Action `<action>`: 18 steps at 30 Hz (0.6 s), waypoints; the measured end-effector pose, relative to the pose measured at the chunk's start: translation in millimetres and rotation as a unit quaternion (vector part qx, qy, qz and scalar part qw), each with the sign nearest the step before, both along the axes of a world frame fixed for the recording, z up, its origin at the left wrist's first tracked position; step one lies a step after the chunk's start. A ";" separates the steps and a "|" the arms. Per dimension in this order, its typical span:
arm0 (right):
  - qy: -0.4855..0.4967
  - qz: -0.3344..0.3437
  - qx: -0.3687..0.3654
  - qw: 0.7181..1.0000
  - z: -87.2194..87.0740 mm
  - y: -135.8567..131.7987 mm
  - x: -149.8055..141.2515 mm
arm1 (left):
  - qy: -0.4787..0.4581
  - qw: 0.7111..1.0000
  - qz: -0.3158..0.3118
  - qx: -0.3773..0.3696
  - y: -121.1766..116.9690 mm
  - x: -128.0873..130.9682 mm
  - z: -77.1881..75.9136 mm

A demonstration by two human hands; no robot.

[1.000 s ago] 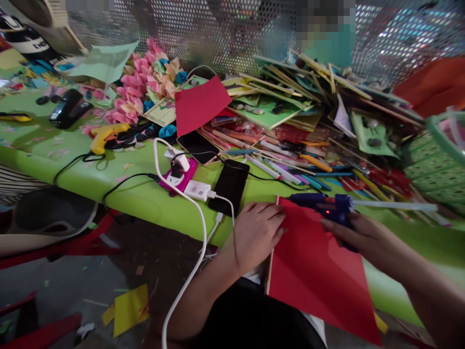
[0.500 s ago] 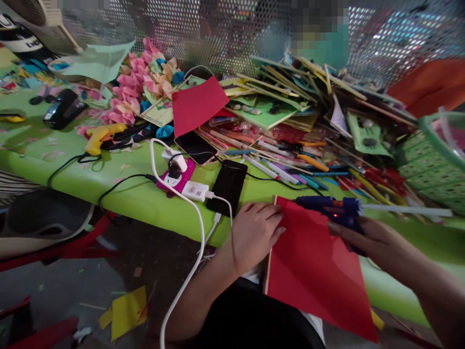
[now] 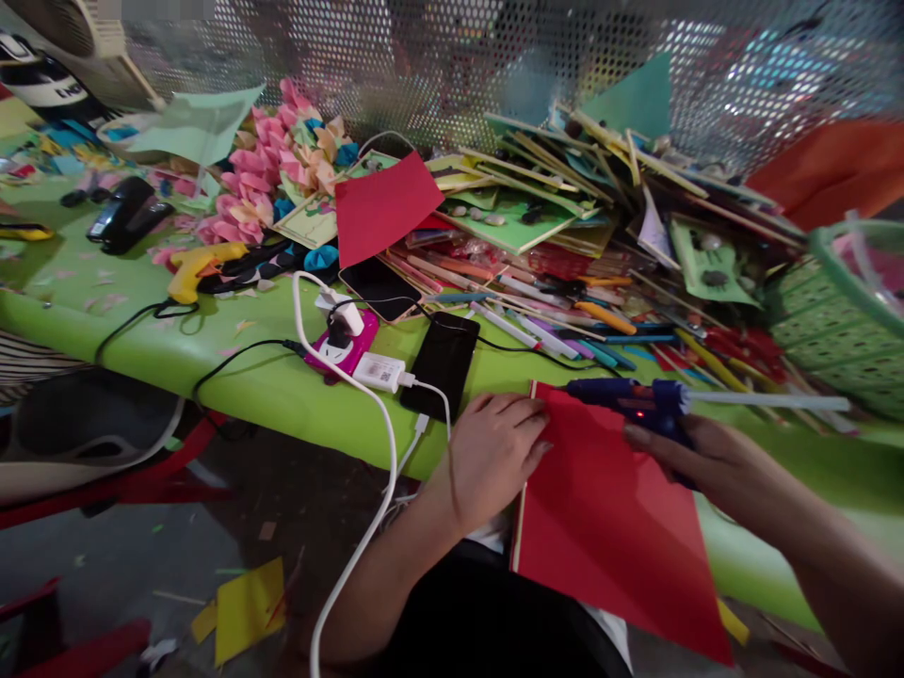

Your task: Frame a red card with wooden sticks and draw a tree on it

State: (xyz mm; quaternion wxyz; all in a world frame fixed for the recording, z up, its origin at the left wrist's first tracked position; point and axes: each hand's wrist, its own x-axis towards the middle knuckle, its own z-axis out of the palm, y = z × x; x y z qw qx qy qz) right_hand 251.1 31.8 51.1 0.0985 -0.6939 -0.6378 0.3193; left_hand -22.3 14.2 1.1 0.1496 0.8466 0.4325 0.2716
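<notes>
- The right hand (image 3: 713,463) grasps a blue glue gun (image 3: 636,397), its nozzle pointing left near the far-left corner of a red sheet (image 3: 614,537).
- The sheet lies at near right, partly over the green table (image 3: 282,405).
- The left hand (image 3: 494,457) touches its left edge; whether pinching, I cannot tell.
- A dark phone (image 3: 442,363) lies farther left.

The left forearm (image 3: 406,570), bare, slants up and rightward from the bottom edge. Its hand, the left hand (image 3: 494,452), lies palm down, fingers together and slightly bent, thumb a little apart. The right forearm (image 3: 812,513), also bare, reaches in from the lower right corner; the right hand (image 3: 696,452) is curled in a grip, thumb pointing left, its other fingers mostly hidden.
</notes>
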 end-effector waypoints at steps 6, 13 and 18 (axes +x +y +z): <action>-0.001 -0.024 -0.052 0.998 -0.1 1.7 -1.8 | 0.000 1.000 0.004 0.005 0.1 0.1 -1.2; 0.006 -0.023 -0.045 0.999 6.3 -3.0 2.1 | -0.003 1.000 0.002 0.009 0.4 -0.1 -1.0; -0.022 -0.026 -0.049 0.998 6.6 2.5 -7.1 | 0.001 1.000 0.000 0.003 0.2 0.1 -1.1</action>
